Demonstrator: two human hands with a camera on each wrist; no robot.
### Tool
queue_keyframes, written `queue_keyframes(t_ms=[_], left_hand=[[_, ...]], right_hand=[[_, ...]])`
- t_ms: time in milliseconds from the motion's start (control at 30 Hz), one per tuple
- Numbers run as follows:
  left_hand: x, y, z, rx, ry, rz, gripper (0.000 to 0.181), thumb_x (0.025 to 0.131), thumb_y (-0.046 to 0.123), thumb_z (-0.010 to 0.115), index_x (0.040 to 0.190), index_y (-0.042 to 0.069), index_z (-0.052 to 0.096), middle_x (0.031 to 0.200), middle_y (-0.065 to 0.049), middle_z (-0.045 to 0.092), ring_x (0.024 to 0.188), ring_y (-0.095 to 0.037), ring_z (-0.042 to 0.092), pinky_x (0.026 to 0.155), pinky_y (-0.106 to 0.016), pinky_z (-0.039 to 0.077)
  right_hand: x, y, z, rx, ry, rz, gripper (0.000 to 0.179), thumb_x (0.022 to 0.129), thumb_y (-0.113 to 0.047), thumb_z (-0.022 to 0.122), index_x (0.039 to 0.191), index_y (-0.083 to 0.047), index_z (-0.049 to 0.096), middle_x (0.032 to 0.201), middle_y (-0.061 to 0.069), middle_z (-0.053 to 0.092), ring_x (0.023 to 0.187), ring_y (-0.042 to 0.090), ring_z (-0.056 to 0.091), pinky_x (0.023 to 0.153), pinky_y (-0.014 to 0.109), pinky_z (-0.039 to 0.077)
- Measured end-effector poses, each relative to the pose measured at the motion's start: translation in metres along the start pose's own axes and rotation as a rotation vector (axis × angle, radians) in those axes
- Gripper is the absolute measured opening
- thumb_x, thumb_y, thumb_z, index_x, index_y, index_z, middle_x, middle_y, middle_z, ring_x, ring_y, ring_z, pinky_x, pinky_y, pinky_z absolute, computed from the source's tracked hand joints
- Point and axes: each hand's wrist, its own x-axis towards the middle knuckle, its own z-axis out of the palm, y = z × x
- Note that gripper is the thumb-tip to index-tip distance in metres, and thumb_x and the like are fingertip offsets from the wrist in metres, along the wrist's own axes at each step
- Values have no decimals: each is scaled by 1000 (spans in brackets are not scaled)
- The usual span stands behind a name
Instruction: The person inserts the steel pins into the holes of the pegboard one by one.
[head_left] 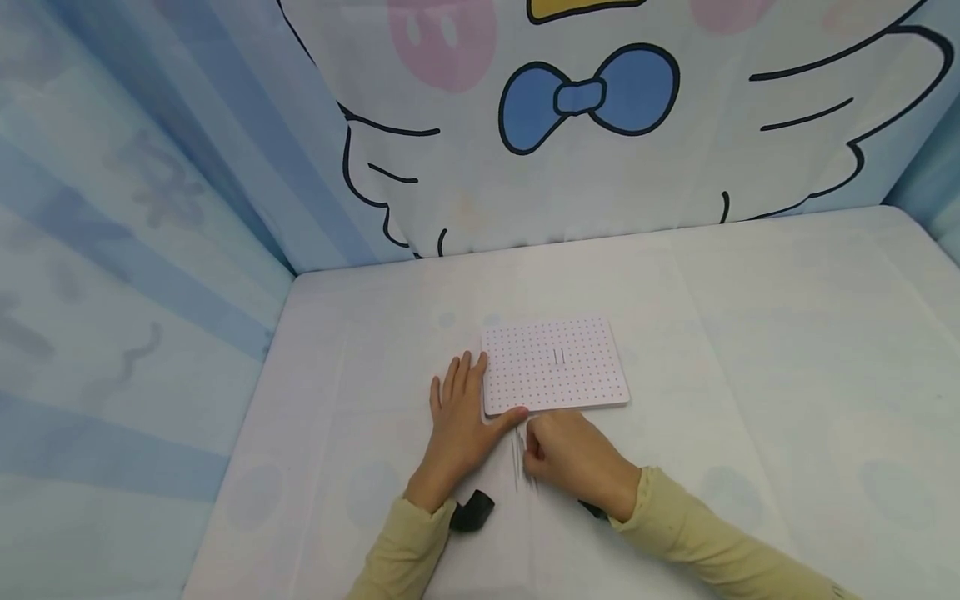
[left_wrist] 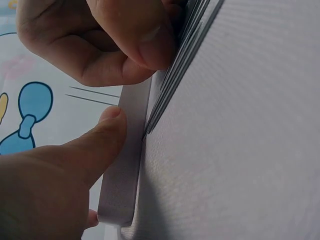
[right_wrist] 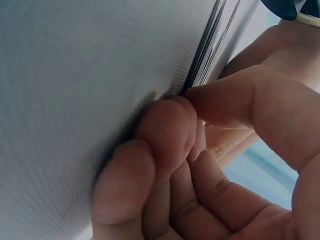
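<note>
A white pegboard with a grid of small holes lies on the table. Two thin metal rods stand upright in it, right of its middle. My left hand rests at the board's left front corner, fingers stretched along the left side and thumb against the front edge. Just in front of the board lies a bunch of loose thin metal rods. My right hand is curled low over this bunch, its thumb and fingertips pinching at the rods. How many it grips is hidden.
A pale cloth covers the table. A patterned curtain hangs along the back edge, and another drape hangs on the left. A black wrist strap piece sits beside the left sleeve.
</note>
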Motion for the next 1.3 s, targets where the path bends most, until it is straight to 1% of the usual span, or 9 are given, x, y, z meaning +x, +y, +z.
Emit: queue_keyframes(t_ms=[333,467,633,767,833,933,1033,1167,1300], left_hand=[[0,0,1,-10,17,22,100,84,59,70,157,8,26,164,-18,18,152,-36,10,119,-61,-1],[0,0,1,-2,11,7,101,83,61,69,158,9,25,165,-16,17,153,-34,8,120,-59,-2],[1,0,1,0,9,-2,101,83,62,68,158,9,24,165,-16,16,153,-34,8,120,-58,-3],[1,0,1,2,4,-1,101,84,62,68,158,9,24,165,-15,16,153,-34,8,120,-58,-3],[1,0,1,5,4,1,101,84,62,68,158,9,24,165,-16,17,153,-34,8,120,-58,-3],[2,-1,1,8,5,0,101,84,62,68,158,9,24,165,-16,16,153,-34,8,120,-58,-3],[2,-1,1,6,9,5,102,83,62,69,158,9,24,165,-16,17,153,-34,8,120,-59,-3],[1,0,0,1,18,19,102,83,60,70,157,8,25,164,-17,18,153,-36,9,119,-60,-1],[1,-1,1,-2,21,25,101,83,58,71,157,7,25,164,-18,18,152,-37,10,119,-61,-1]], right_hand=[[-1,-2,-1,-45,13,42,27,71,4,68,56,-13,53,50,-10,46,47,2,39,44,19,34],[-1,-5,1,-150,23,40,26,72,4,69,58,-10,52,54,-4,49,51,9,42,47,26,38],[-2,-9,2,-295,35,25,16,74,4,69,64,-2,58,63,6,57,54,20,50,50,38,46],[-4,-9,2,-393,45,-26,8,74,2,71,70,3,63,66,9,60,57,24,56,51,40,48],[-5,-8,3,-437,55,-56,9,73,0,73,73,4,65,66,10,60,57,24,57,51,39,49],[-5,-6,3,-474,57,-73,11,73,-3,74,76,4,66,67,10,61,59,24,59,51,38,50],[-3,-6,1,-455,35,-61,12,75,-4,72,81,5,67,69,10,62,61,24,61,52,38,50],[-1,-5,-4,-354,4,-48,12,77,-2,68,86,6,66,69,8,60,59,19,56,52,34,48],[-1,-3,-7,-235,17,-89,8,76,2,67,79,-1,61,62,0,52,54,10,44,49,26,39]])
